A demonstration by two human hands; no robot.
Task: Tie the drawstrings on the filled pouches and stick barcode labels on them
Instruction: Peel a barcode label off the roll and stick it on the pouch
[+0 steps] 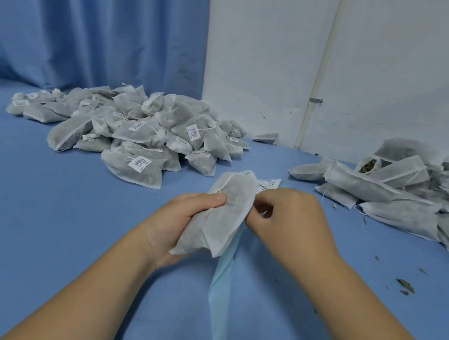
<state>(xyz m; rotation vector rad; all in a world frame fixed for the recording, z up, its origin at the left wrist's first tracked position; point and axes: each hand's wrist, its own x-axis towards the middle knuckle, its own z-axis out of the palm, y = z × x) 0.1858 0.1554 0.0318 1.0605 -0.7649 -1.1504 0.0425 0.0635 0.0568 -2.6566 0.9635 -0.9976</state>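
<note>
Head view, entry: my left grip (180, 221) is closing around one filled pouch (222, 216), thumb pressing on its upper face, and is holding it tilted above the middle of the table (34, 228). The pouch's white drawstring (219, 188) is lying looped near its top. My right grip (294, 221) is curling with thumb and fingertips pinching where the pouch's right edge is meeting the label strip (222, 300). I cannot tell which of the two it is holding.

Edges and room: the pale blue strip is running from the near edge up under the pouch, with a barcode label (266, 184) showing past the pouch's top. Bare blue table is lying open to my left and in front of my forearms. The far edge is meeting a blue curtain (94, 19) and a white wall (379, 62).

Contents: the labelled pile (135, 133) is sitting far left, its pouches tied and holding greenish dried matter. The unlabelled pile (405, 197) is crowding the right side. One open pouch (368, 165) there is showing dried leaves. Loose leaf bits (405, 284) are lying near the right edge.
</note>
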